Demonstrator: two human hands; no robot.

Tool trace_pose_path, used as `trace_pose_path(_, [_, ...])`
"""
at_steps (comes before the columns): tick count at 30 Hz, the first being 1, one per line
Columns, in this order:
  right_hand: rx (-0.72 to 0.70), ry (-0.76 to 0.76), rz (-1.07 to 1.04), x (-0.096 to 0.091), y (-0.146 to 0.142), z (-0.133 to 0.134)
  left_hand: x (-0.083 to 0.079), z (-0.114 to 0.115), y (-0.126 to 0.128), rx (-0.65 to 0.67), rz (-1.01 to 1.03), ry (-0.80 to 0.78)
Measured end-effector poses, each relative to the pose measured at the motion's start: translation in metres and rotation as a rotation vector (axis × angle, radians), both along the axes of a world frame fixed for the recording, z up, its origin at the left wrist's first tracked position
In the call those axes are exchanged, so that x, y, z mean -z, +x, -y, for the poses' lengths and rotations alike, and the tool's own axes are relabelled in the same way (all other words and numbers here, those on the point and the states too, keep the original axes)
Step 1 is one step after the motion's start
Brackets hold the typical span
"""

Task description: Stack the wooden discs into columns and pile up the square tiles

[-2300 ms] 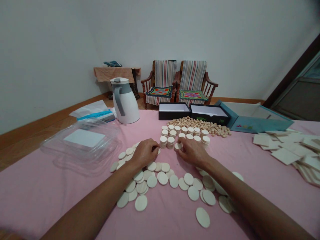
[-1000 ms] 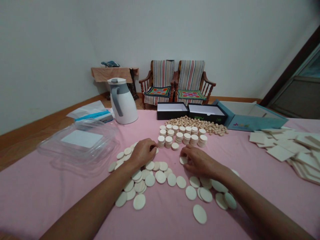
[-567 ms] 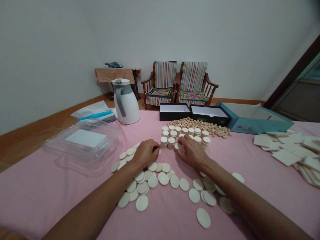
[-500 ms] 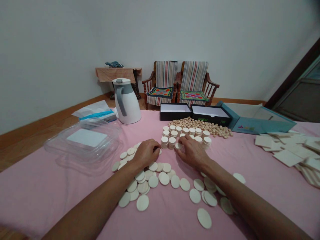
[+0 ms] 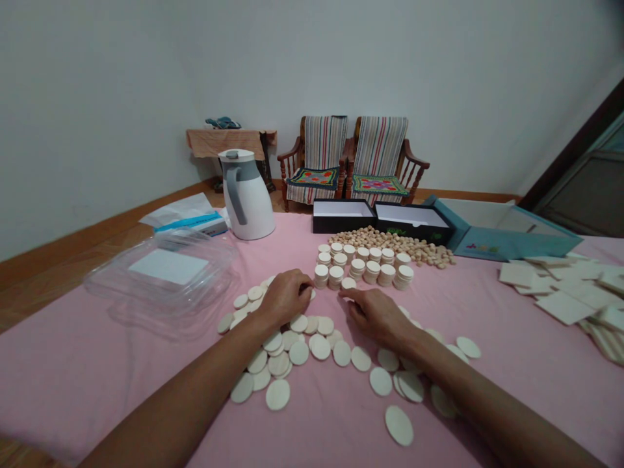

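Note:
My left hand (image 5: pixel 287 296) rests over loose round wooden discs (image 5: pixel 279 365), its fingers curled inward. A disc edge shows beside its fingertips, but what lies inside the fingers is hidden. Close to a short, low stack of discs (image 5: pixel 348 284), my right hand (image 5: pixel 374 313) has its index finger stretched out and nothing visible in its grasp. Beyond both hands stand rows of neat disc stacks (image 5: pixel 372 272). More loose discs (image 5: pixel 381 381) lie under and around my right forearm, one (image 5: pixel 399 426) apart near the front.
Small wooden beads (image 5: pixel 390 244) are heaped behind the stacks, before two black boxes (image 5: pixel 344 224). A blue box (image 5: pixel 517 244) and square wooden pieces (image 5: pixel 565 302) occupy the right. On the left are a white jug (image 5: pixel 251 208) and clear plastic containers (image 5: pixel 214 279). Pink cloth (image 5: pixel 322 422) covers the table.
My right hand has drawn back toward me from the stacks, uncovering the front row and the low stack at its fingertip. My left hand stays nearly where it was.

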State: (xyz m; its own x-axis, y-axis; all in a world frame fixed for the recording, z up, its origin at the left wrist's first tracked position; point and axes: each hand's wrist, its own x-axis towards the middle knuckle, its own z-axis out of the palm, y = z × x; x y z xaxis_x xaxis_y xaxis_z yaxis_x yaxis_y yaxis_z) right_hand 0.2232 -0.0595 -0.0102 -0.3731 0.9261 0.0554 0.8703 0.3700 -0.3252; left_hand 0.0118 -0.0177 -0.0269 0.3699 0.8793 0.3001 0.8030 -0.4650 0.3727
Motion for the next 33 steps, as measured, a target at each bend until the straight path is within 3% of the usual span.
trace_pose_path(11, [0.044,-0.001,0.191,0.008,-0.006,0.000,0.000,0.001,0.000,-0.014,-0.001,0.004])
trace_pose_path(21, [0.062,0.010,0.082,0.002,0.001,0.002,0.001,0.001,0.000,-0.013,-0.001,0.003])
trace_pose_path(26, [0.262,0.069,0.041,-0.006,0.011,-0.004,0.000,0.001,0.000,-0.004,-0.009,0.001])
trace_pose_path(33, [0.256,-0.016,0.082,0.005,0.013,-0.007,-0.001,0.000,0.000,-0.003,-0.007,-0.009])
